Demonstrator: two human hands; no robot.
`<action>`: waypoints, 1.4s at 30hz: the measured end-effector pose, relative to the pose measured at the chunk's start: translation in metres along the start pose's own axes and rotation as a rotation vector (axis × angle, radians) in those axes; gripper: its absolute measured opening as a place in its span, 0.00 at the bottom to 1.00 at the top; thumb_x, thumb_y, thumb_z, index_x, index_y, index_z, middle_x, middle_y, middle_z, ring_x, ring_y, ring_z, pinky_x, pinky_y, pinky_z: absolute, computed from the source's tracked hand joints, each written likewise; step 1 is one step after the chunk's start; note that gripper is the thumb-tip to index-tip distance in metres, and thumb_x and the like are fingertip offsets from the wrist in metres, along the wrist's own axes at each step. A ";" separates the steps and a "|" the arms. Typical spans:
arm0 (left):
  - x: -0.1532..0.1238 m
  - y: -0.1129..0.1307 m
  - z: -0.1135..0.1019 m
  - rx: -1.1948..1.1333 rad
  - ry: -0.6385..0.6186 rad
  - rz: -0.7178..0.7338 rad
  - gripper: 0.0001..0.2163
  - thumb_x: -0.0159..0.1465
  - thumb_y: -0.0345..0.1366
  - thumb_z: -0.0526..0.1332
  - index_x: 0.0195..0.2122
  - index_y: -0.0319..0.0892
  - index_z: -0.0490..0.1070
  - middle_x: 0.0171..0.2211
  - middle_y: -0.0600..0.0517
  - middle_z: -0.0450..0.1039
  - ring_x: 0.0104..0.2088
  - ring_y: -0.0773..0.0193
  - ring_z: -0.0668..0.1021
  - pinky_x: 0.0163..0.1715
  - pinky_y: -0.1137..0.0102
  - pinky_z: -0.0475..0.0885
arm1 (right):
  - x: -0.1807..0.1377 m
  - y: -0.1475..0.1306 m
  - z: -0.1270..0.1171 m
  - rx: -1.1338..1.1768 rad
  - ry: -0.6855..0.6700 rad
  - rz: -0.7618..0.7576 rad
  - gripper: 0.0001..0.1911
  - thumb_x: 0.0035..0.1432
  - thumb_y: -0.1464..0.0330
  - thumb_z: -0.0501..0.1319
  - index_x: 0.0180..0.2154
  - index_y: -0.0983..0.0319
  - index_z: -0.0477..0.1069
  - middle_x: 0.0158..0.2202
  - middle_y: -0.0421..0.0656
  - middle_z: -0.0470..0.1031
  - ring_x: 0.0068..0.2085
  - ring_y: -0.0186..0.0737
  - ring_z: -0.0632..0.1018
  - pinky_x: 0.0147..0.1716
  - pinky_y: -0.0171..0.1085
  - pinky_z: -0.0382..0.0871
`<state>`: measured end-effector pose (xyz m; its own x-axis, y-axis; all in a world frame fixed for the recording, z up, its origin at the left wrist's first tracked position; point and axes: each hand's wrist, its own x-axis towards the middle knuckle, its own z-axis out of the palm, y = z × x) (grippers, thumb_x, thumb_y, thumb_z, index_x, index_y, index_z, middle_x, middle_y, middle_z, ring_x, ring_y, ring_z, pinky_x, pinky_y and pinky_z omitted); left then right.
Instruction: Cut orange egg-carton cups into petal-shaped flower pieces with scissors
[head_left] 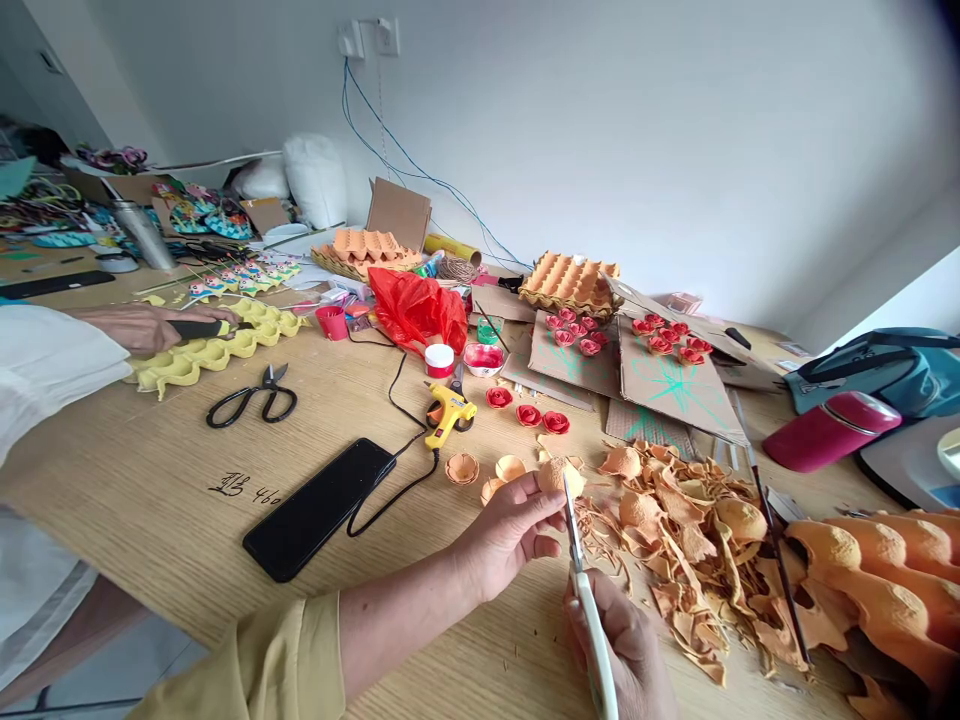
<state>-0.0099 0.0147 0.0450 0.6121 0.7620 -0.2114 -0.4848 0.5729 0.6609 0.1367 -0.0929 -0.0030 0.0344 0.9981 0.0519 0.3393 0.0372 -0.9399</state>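
Note:
My left hand (510,530) pinches a small orange egg-carton cup (553,474) above the wooden table (150,480). My right hand (626,650) grips white-handled scissors (581,570), whose blades point up at the cup. Orange carton scraps (675,540) lie in a heap just right of both hands. Two cut orange cups (486,467) sit on the table just beyond my left hand. Three red paper roses (528,410) lie farther back.
A black phone (319,508), a yellow glue gun (446,412) with its cable and black scissors (253,397) lie to the left. Another person's hand (146,325) holds a dark tool over a yellow egg tray (217,350). Cardboard sheets with red roses (630,365), egg trays and a pink bottle (829,430) stand behind.

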 end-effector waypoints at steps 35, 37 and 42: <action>-0.004 0.000 0.006 -0.064 0.113 0.053 0.17 0.48 0.40 0.76 0.34 0.38 0.75 0.27 0.56 0.67 0.27 0.73 0.68 0.21 0.79 0.61 | 0.000 -0.010 -0.001 0.237 -0.163 0.048 0.25 0.65 0.45 0.53 0.33 0.60 0.66 0.22 0.37 0.65 0.24 0.33 0.64 0.25 0.32 0.58; -0.004 -0.001 0.007 -0.049 0.150 0.067 0.17 0.48 0.40 0.77 0.32 0.38 0.75 0.27 0.55 0.67 0.28 0.73 0.67 0.21 0.78 0.61 | 0.000 -0.011 0.000 0.238 -0.156 0.046 0.24 0.65 0.46 0.54 0.32 0.60 0.65 0.22 0.36 0.64 0.24 0.32 0.64 0.25 0.32 0.58; -0.004 0.000 0.007 0.018 0.170 0.093 0.16 0.47 0.40 0.76 0.30 0.39 0.74 0.28 0.55 0.68 0.29 0.71 0.67 0.21 0.77 0.61 | 0.001 -0.013 0.000 0.227 -0.172 0.052 0.25 0.64 0.45 0.55 0.34 0.60 0.67 0.23 0.37 0.66 0.25 0.34 0.65 0.26 0.33 0.59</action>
<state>-0.0077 0.0089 0.0511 0.4505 0.8521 -0.2663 -0.5220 0.4934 0.6957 0.1326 -0.0926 0.0090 -0.1203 0.9920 -0.0379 0.1216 -0.0232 -0.9923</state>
